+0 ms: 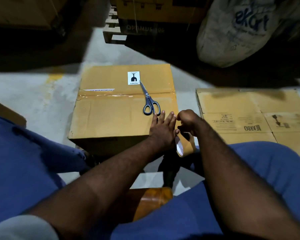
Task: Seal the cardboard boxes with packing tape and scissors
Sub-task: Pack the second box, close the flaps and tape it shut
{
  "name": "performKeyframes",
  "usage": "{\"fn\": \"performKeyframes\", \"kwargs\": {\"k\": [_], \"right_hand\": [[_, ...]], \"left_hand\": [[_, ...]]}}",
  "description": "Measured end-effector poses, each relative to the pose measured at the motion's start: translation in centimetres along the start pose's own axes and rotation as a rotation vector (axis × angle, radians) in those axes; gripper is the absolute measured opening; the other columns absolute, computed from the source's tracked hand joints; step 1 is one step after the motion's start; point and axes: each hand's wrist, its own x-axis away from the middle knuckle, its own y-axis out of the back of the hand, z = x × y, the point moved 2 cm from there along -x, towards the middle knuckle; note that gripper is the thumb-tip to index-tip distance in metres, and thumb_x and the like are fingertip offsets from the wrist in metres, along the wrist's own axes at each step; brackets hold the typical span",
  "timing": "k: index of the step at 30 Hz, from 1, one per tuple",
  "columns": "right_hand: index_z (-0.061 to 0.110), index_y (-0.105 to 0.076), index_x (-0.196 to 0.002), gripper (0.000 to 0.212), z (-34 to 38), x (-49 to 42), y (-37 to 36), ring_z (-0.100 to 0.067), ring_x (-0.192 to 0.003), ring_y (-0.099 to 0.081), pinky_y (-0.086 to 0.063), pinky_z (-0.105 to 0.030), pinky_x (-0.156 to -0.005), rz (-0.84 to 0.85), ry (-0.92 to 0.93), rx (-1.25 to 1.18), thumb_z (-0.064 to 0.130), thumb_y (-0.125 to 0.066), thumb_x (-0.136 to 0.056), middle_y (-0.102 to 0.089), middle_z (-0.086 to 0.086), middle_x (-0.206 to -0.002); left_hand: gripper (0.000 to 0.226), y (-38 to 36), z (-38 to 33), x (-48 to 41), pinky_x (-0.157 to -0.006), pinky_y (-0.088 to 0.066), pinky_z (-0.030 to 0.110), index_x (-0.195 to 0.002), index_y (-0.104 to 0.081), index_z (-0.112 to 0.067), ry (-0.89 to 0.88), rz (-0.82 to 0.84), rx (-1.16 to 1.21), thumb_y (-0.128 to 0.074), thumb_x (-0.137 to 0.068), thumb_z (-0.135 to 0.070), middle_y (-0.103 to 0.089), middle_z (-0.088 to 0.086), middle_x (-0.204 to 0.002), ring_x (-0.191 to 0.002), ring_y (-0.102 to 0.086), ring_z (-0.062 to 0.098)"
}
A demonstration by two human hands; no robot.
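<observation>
Brown tape [186, 147] in curled R hand [188, 121] — L hand [163, 129] flat on box [111, 118]

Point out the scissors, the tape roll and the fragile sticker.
scissors [146, 93]: head view, on the pivot.
tape roll [187, 147]: head view, on its brown outer band.
fragile sticker [133, 78]: head view, on the glass symbol.

Scissors [150, 101] lie on box [111, 115], flattened carton [249, 115] right.

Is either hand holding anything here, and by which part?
The right hand grips the packing tape roll by its upper rim. The left hand lies flat, fingers straight, on the cardboard box, holding nothing.
</observation>
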Motion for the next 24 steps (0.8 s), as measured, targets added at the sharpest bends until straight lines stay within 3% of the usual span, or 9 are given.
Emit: {"fn": "performKeyframes", "kwargs": {"k": [3,6,7,11,15,17,18,20,24], "right_hand": [[0.008,-0.050,-0.103,0.008,-0.3,0.1,-0.2,-0.017,-0.075,-0.051,-0.042,-0.029,-0.062,0.004,-0.077,-0.170,0.014,-0.044,-0.099,-0.050,-0.005,-0.090],[0.004,-0.051,-0.101,0.020,-0.9,-0.1,-0.9,-0.032,-0.105,-0.055,-0.041,-0.038,-0.075,0.043,-0.170,-0.232,0.021,-0.043,-0.093,-0.052,-0.018,-0.110],[0.005,-0.052,-0.101,0.021,-1.1,-0.5,-1.0,-0.033,-0.108,-0.053,-0.041,-0.039,-0.076,0.037,-0.175,-0.246,0.022,-0.044,-0.093,-0.051,-0.018,-0.108],[0.005,-0.054,-0.094,0.015,-0.6,-1.6,-0.3,-0.027,-0.071,-0.047,-0.035,-0.035,-0.062,-0.148,-0.101,-0.206,0.018,-0.047,-0.092,-0.048,-0.013,-0.081],[0.010,-0.048,-0.072,0.017,1.0,-1.7,1.8,-0.028,-0.069,-0.050,-0.036,-0.031,-0.062,-0.310,0.055,0.010,0.012,-0.056,-0.087,-0.050,-0.009,-0.073],[0.005,-0.059,-0.083,0.013,0.1,-1.7,2.5,-0.033,-0.081,-0.066,-0.042,-0.032,-0.063,-0.300,0.017,0.052,0.018,-0.061,-0.082,-0.063,-0.015,-0.083],[0.002,-0.064,-0.096,0.026,-0.6,-1.0,2.6,-0.034,-0.088,-0.069,-0.046,-0.034,-0.065,-0.276,-0.033,0.070,0.022,-0.063,-0.081,-0.067,-0.018,-0.094],[-0.002,-0.064,-0.109,0.039,-3.5,-1.1,2.1,-0.036,-0.093,-0.070,-0.054,-0.041,-0.070,-0.218,-0.109,0.072,0.026,-0.064,-0.082,-0.069,-0.021,-0.107],[-0.002,-0.065,-0.094,0.024,-6.5,2.4,0.1,-0.038,-0.100,-0.067,-0.056,-0.052,-0.089,-0.048,-0.302,-0.008,0.021,-0.058,-0.098,-0.067,-0.024,-0.108]], "left_hand": [[0.067,-0.2,0.2,-0.3,-0.123,0.005,0.056,-0.163,0.000,-0.017,0.018,0.002,0.035,-0.018,-0.107,-0.049,0.004,0.000,-0.171,-0.156,0.006,0.034],[0.067,-0.2,0.0,-0.4,-0.124,0.004,0.055,-0.163,0.000,-0.017,0.023,0.031,0.042,-0.019,-0.107,-0.049,0.005,0.000,-0.171,-0.156,0.006,0.034],[0.067,-0.3,0.0,-0.5,-0.124,0.003,0.055,-0.163,-0.002,-0.017,0.010,0.023,0.041,-0.020,-0.107,-0.049,0.003,0.001,-0.171,-0.156,0.005,0.034],[0.062,1.2,1.3,-0.6,-0.124,-0.007,0.055,-0.156,-0.030,-0.011,-0.011,-0.089,0.095,-0.030,-0.105,-0.046,-0.022,0.012,-0.166,-0.154,-0.014,0.034],[0.049,2.7,3.7,0.0,-0.120,-0.025,0.052,-0.140,-0.049,-0.008,0.104,-0.227,0.140,-0.048,-0.099,-0.034,-0.042,0.019,-0.153,-0.142,-0.036,0.036],[0.041,3.0,4.2,1.0,-0.108,-0.039,0.047,-0.133,-0.054,-0.010,0.149,-0.273,0.202,-0.052,-0.097,-0.029,-0.054,0.016,-0.139,-0.128,-0.049,0.032],[0.041,3.1,4.0,1.7,-0.103,-0.044,0.045,-0.134,-0.054,-0.010,0.141,-0.286,0.227,-0.056,-0.095,-0.024,-0.057,0.014,-0.135,-0.122,-0.052,0.031],[0.056,2.9,2.7,3.1,-0.104,-0.045,0.047,-0.144,-0.048,-0.012,0.041,-0.265,0.251,-0.063,-0.090,-0.013,-0.052,0.013,-0.144,-0.128,-0.050,0.031],[0.076,0.9,0.1,3.3,-0.121,-0.024,0.045,-0.160,-0.021,-0.020,-0.227,-0.082,0.184,-0.057,-0.094,-0.017,-0.016,0.003,-0.169,-0.153,-0.019,0.027]]}}
